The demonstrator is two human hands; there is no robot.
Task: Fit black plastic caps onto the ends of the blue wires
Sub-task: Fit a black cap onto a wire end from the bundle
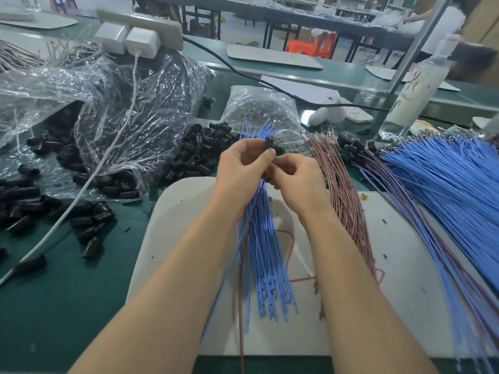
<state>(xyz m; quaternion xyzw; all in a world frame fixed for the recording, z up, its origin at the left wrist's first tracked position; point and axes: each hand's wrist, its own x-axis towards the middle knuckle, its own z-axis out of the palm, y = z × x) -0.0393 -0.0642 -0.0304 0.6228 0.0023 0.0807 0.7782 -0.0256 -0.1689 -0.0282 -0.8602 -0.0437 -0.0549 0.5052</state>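
My left hand [240, 168] grips a bundle of blue wires [263, 265] that hangs down over a white board [172, 225], and its thumb and forefinger pinch a small black cap [268, 143] at the top of the bundle. My right hand [297, 179] is closed right beside it, its fingertips on a black cap [279, 151] next to the wire ends [256, 130] that stick up above the hands. Loose black caps [199, 149] lie heaped just left of my hands, and more spill from a clear plastic bag [108, 109].
A big fan of blue wires [445, 184] lies at the right, with pink wires [343, 190] between it and my hands. A small bag of metal parts [259, 106], a white charger cable [102, 163], a power strip [140, 28] and a clear bottle [413, 90] stand behind.
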